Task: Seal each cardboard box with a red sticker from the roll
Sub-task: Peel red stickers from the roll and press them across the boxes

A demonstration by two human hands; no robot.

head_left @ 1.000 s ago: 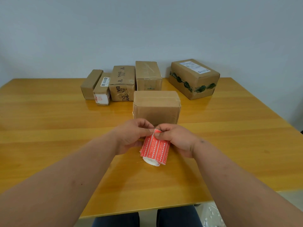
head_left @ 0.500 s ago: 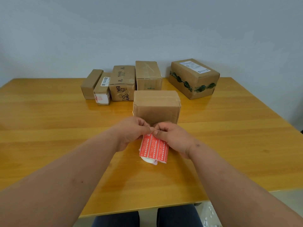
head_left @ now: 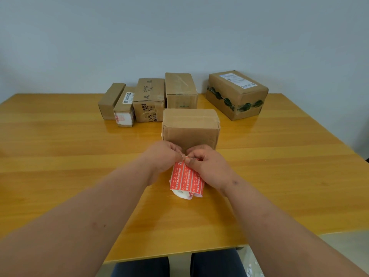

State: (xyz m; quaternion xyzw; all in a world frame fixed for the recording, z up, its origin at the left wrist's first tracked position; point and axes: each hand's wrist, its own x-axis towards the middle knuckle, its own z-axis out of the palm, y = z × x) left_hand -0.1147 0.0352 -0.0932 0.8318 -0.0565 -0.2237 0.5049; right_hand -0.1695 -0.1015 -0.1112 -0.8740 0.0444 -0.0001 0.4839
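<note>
You sit at a glossy wooden table (head_left: 60,176) set against a plain pale wall (head_left: 179,37), and every place below is told from the nearest cardboard box (head_left: 190,127), the one straight ahead of your hands. It is closed, its top seam taped over, and what it holds cannot be seen. The largest carton (head_left: 237,94), with dark printed tape round it and a white label on top, lies behind and to the right of that box, well apart from it. Directly behind it stands a plain box (head_left: 180,89); behind and to the left come a box printed with black letters (head_left: 149,99), then a slim box with a white label (head_left: 124,107), then a plain slim box (head_left: 109,99), all four side by side and shut.

Your left hand (head_left: 162,156) and right hand (head_left: 207,164) meet just in front of the near box, low against its front face. Both pinch the top edge of the red sticker strip (head_left: 187,177), fingers curled; whether a sticker is already lifting from its backing is too small to tell. The strip hangs down to the white roll (head_left: 181,193) lying on the table between your wrists.

Bare tabletop runs wide to the left and right of the near box, and the table's front edge lies below your forearms.
</note>
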